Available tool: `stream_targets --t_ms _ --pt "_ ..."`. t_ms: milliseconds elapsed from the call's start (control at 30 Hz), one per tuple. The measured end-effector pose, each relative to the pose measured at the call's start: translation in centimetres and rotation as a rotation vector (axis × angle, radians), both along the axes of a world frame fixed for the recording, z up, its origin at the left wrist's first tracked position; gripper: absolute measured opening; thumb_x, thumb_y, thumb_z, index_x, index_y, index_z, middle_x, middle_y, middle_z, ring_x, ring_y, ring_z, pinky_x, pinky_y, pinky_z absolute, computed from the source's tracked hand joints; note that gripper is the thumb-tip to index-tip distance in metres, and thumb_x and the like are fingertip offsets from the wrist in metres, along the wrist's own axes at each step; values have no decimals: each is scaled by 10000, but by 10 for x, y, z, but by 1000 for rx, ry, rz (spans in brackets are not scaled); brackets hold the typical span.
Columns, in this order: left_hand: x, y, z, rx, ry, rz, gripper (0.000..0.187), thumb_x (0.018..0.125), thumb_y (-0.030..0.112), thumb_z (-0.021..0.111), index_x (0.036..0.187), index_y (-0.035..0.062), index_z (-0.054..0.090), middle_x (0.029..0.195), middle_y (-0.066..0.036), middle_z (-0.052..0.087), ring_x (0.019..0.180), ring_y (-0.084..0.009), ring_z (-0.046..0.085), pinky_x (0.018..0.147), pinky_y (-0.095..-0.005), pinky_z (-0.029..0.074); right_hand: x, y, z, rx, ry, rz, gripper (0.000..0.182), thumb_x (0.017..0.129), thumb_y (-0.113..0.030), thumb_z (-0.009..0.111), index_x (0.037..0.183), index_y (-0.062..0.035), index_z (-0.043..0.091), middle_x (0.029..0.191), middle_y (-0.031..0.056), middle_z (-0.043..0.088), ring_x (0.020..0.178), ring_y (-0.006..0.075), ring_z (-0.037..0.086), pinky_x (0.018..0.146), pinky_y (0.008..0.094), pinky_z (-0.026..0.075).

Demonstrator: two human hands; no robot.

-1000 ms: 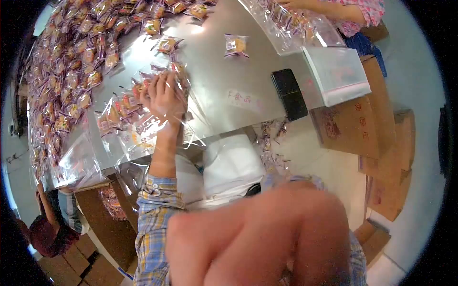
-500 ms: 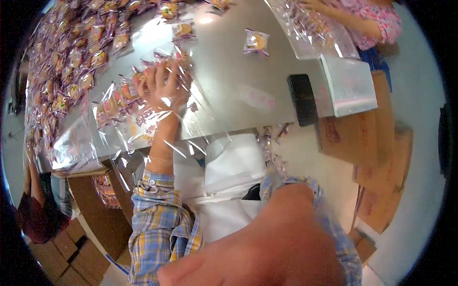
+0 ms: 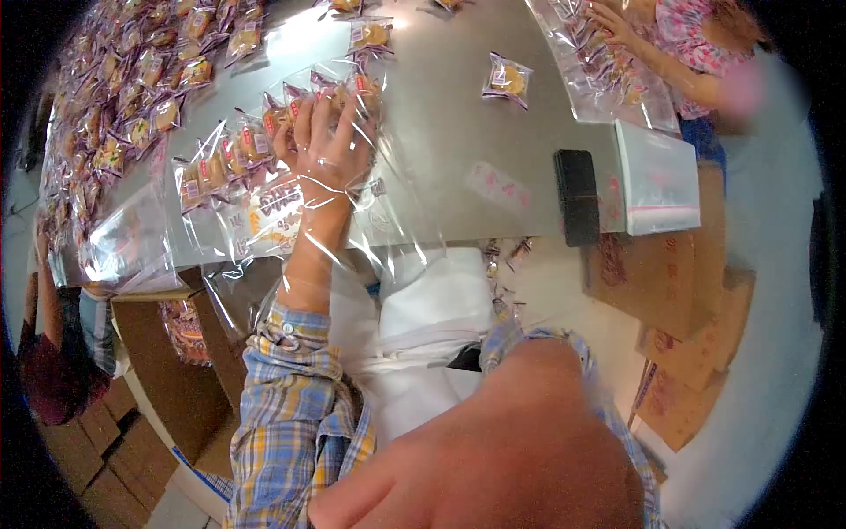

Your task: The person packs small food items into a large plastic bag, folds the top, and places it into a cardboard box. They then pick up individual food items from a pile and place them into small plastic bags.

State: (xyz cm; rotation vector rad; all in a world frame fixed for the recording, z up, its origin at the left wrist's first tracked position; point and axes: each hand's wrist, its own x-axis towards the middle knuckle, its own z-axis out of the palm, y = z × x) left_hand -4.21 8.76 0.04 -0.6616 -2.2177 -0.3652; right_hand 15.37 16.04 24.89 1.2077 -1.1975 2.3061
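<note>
My left hand (image 3: 330, 154) reaches inside a clear plastic bag (image 3: 401, 212) on the metal table. Its fingers are spread and rest on a row of individually wrapped round pastries (image 3: 238, 152) in the bag. Printed lettering (image 3: 278, 212) shows on the bag below the row. My right hand (image 3: 502, 441) is raised very near the camera, large and blurred. Its thumb side points left; the other fingers are cut off by the bottom of the view, so what they hold, if anything, is hidden.
Many wrapped pastries (image 3: 132, 88) are heaped at the left, with one single packet (image 3: 508, 80) apart. A black phone (image 3: 577, 196) and a stack of clear bags (image 3: 659, 181) lie by the right edge. Cardboard boxes (image 3: 652, 273) stand below. Another person's hand (image 3: 617, 26) touches packets at the upper right.
The view has shifted slightly, moving the table's contents a little right. My left hand stays on the row inside the bag. My right hand remains close to the camera, slightly lower.
</note>
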Motion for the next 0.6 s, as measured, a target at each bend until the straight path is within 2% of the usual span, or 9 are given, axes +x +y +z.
stream_targets --t_ms 233,300,367,467,500,567,600 --pt "-1 -1 -1 1 -16 -3 389 837 373 771 1206 252 749 1247 -35 679 1267 -232 555 1106 -468 258 -17 4 1 87 4 -43 630 848 -322 791 1352 -40 539 1333 273 508 1234 442 485 1035 506 411" --pt "0 -1 -1 20 -35 -15 383 844 362 762 1210 251 744 1261 -30 675 1264 -232 557 1109 -468 260 -22 13 0 186 3 -155 652 844 -329 795 1365 -39 533 1348 279 501 1251 451 479 1049 513 407" --pt "1 0 1 48 -37 -23 385 841 351 756 1213 251 742 1266 -29 676 1262 -231 558 1109 -468 261 -33 32 -8 381 -32 -408 673 840 -337 799 1379 -39 527 1363 286 495 1268 460 472 1063 519 403" --pt "1 0 7 18 -70 -7 399 818 316 737 1212 255 736 1275 -28 674 1269 -226 556 1117 -467 256 -73 78 -47 913 -193 -1146 706 834 -349 805 1399 -38 518 1386 295 485 1294 473 462 1083 529 397" --pt "1 -1 4 38 -62 -19 404 816 318 741 1215 254 733 1278 -27 672 1272 -225 554 1118 -468 254 -89 98 -70 1074 -256 -1315 717 832 -353 807 1406 -37 515 1393 298 482 1302 477 459 1090 533 395" --pt "1 -2 5 22 -57 -19 372 831 323 741 1194 240 728 1298 -30 664 1256 -218 572 1114 -471 256 -117 139 -128 1381 -395 -1531 739 828 -361 811 1420 -37 509 1408 304 475 1319 486 452 1104 539 392" --pt "1 -1 3 32 -53 -11 356 842 321 737 1188 239 728 1300 -33 664 1250 -218 577 1114 -474 259 -124 157 -159 1454 -495 -1541 750 826 -365 813 1426 -37 506 1416 307 472 1328 490 449 1111 543 390"
